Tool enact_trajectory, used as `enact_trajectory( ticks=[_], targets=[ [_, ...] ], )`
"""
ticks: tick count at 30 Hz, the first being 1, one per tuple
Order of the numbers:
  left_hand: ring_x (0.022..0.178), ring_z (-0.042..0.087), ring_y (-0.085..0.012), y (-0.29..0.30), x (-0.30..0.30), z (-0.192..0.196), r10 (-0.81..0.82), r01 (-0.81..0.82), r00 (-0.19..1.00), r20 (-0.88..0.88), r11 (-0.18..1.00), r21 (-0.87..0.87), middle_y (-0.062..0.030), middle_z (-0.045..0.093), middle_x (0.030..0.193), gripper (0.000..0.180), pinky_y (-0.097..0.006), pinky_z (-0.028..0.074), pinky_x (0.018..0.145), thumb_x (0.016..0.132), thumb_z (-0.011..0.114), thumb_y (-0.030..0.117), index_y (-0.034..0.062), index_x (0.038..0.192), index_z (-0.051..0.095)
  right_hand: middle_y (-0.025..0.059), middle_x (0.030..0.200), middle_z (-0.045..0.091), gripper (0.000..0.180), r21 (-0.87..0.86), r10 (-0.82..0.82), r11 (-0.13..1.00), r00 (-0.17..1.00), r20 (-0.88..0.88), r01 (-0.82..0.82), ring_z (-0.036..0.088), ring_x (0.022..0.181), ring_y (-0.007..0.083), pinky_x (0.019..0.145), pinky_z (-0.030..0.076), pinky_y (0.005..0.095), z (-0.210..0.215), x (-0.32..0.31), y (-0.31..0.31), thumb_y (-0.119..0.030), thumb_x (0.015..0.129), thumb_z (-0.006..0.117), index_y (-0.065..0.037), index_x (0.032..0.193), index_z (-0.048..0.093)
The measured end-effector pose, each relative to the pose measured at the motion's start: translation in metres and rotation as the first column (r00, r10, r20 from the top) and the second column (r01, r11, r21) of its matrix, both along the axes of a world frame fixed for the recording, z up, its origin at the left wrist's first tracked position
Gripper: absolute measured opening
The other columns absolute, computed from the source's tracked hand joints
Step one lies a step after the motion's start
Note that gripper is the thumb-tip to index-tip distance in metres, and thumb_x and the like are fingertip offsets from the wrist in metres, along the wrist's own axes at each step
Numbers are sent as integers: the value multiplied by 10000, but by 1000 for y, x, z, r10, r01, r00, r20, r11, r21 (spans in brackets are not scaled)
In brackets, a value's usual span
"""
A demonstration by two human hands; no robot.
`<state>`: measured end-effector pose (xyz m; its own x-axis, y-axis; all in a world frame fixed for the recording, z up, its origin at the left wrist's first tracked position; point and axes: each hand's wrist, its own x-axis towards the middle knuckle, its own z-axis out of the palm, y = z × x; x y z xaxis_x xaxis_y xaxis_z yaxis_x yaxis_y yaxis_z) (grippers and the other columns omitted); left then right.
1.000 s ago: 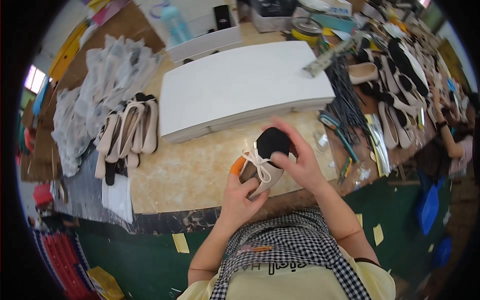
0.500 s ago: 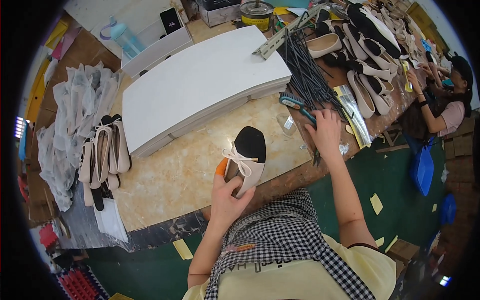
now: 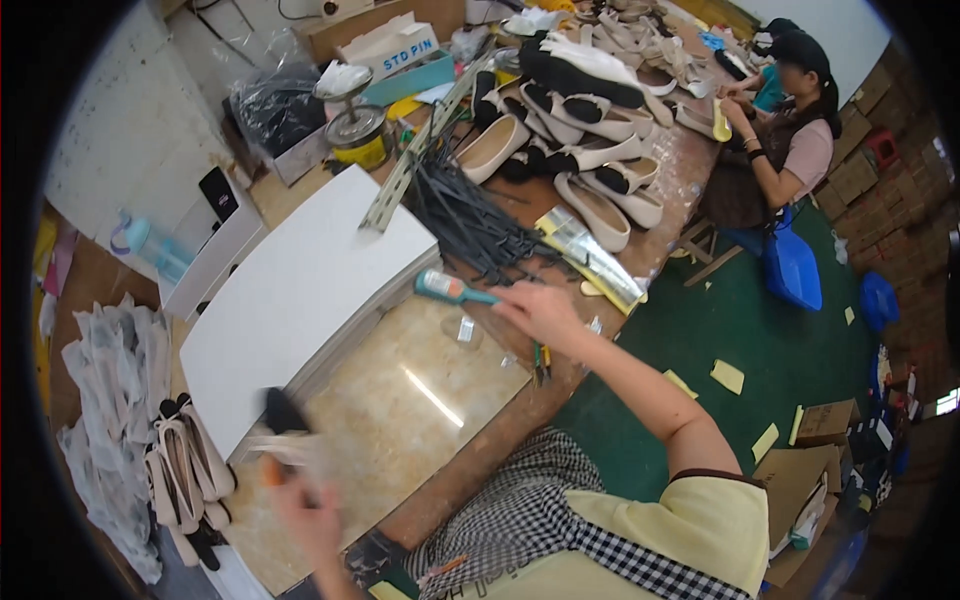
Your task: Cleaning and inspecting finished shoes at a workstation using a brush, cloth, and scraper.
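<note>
A ballet flat with a black toe and pale upper [image 3: 286, 412] is held in my left hand [image 3: 312, 512] above the left part of the marbled tabletop [image 3: 385, 420]. Both are smeared by motion; an orange finger cover shows on one of the fingers. My right hand [image 3: 548, 318] grips the handle of a teal brush [image 3: 443, 287] at the table's right side. The brush head points left, beside the corner of a stack of white sheets [image 3: 290, 275], and its bristles are turned out of sight.
Finished-looking flats [image 3: 185, 465] and plastic-wrapped bundles [image 3: 115, 400] lie at the left. Black strips [image 3: 470, 215], a metal angle bar [image 3: 410, 165] and many flats [image 3: 600, 150] cover the far right. A co-worker [image 3: 790, 130] sits beyond, near a blue scoop-shaped bin [image 3: 793, 265].
My right hand has picked up the brush, which lay on the table. The flat in my left hand has swung to the left. My view has turned rightward.
</note>
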<state>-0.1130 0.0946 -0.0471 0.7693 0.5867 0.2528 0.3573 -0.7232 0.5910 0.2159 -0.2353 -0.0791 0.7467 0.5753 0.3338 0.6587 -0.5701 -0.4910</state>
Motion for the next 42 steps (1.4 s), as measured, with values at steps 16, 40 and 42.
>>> enact_trajectory(
  ticks=[16,40,42],
  targets=[
    [1280,433,-405,231,-35,44,346,-86,895,-280,750,655,-230,413,1442,401,-446,371,1040,833,652,125,64,1225,596,208,971,694,535,-614,-451,544,816,362,572,679,895,358,754,547,425,46,286,-173,-53,792,623,-145,1316,569],
    [1238,500,-368,-71,108,109,-518,486,855,-40,770,413,-197,545,1336,369,-437,399,1035,769,669,20,45,1136,650,2,639,646,111,-353,825,550,558,88,-757,642,908,221,827,471,422,98,-49,46,-285,706,689,-177,717,710],
    [1186,530,-362,-82,115,109,-489,504,860,-146,773,385,-188,582,1266,386,-434,430,988,766,704,111,62,1145,651,-26,643,641,83,-431,894,446,361,266,-785,618,1010,208,939,448,450,63,-69,92,-254,670,668,-178,671,700]
  ],
)
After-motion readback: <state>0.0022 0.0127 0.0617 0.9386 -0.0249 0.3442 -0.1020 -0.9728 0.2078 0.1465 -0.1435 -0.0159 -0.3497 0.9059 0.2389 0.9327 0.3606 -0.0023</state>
